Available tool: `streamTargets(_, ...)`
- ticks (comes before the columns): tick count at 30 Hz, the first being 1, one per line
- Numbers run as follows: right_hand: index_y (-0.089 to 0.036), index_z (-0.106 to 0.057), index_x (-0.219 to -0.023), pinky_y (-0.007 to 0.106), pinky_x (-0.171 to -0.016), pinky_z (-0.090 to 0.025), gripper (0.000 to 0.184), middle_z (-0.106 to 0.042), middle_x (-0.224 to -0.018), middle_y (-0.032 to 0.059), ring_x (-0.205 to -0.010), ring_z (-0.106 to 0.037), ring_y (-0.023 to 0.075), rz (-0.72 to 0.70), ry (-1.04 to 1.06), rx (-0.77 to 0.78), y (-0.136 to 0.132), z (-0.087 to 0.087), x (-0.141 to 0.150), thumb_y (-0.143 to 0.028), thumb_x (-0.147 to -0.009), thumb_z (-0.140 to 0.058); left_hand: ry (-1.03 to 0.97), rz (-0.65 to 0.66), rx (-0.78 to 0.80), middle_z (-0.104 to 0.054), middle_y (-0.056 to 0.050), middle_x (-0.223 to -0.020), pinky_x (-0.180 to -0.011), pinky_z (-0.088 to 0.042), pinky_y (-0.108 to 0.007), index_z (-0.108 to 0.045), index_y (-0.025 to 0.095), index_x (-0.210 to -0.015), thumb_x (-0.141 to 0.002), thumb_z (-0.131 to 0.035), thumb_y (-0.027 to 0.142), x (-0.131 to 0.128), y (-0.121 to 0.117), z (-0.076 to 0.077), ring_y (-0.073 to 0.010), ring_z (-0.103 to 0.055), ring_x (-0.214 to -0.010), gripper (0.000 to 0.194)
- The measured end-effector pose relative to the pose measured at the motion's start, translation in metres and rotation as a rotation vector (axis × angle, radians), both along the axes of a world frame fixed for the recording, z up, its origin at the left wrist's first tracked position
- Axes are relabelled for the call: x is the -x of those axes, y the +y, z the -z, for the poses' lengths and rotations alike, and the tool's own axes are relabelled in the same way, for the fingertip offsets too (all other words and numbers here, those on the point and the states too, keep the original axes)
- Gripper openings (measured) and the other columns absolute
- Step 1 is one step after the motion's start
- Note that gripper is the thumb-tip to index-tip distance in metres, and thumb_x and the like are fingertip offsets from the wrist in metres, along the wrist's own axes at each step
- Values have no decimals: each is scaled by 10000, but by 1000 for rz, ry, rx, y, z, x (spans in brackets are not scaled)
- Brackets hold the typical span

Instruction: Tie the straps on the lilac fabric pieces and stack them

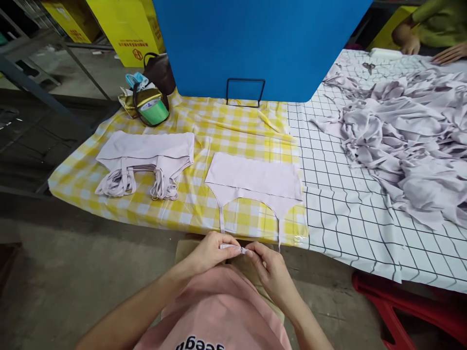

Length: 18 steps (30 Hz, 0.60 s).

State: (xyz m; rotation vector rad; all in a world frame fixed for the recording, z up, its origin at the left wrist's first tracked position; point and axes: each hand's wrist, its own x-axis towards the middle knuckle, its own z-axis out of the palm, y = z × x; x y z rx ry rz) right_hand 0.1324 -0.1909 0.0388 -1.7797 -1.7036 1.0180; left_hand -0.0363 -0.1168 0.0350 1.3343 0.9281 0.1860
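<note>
A pale lilac strappy top (pixel 255 177) lies flat on the yellow checked cloth, its straps running down over the table's front edge. Just beyond that edge, my left hand (pixel 213 250) pinches one strap of the top between thumb and fingers. Close beside it, my right hand (pixel 268 265) is closed on the same strap, fingertips nearly meeting those of the left. To the left rests a neat stack of folded matching tops (pixel 146 148), with their straps looped in bunches at the front.
A big blue board (pixel 255 48) stands at the back behind a black wire stand (pixel 245 92). A green tape roll (pixel 155 113) sits back left. Heaped lilac garments (pixel 397 131) cover the right side, near a co-worker's hands (pixel 411 44). A red stool (pixel 397 301) is below right.
</note>
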Motion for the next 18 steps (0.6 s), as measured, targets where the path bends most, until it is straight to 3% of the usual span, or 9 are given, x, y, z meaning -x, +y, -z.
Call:
streamTargets(8,-225,-538,-899,203,-511,-382,188,-647,-719,0,-584,-581,132,64,-32,-66,-3,4,0,-347,-890,-395,87,-27,-196,-671,-19,-740,-614,-398,-211,-688,135,-798,-802,-502,303,-4,-1,-11,-137,-558,-678,251)
streamTargets(18,-217,-557,-802,202,-540,-391,201,-623,-719,8,-635,-579,128,5,-116,-154,-4,5,4,-292,-901,-399,251,107,-428,-674,13,-701,-598,-354,-206,-684,183,-804,-867,-428,321,-2,-8,-16,-101,-540,-596,297)
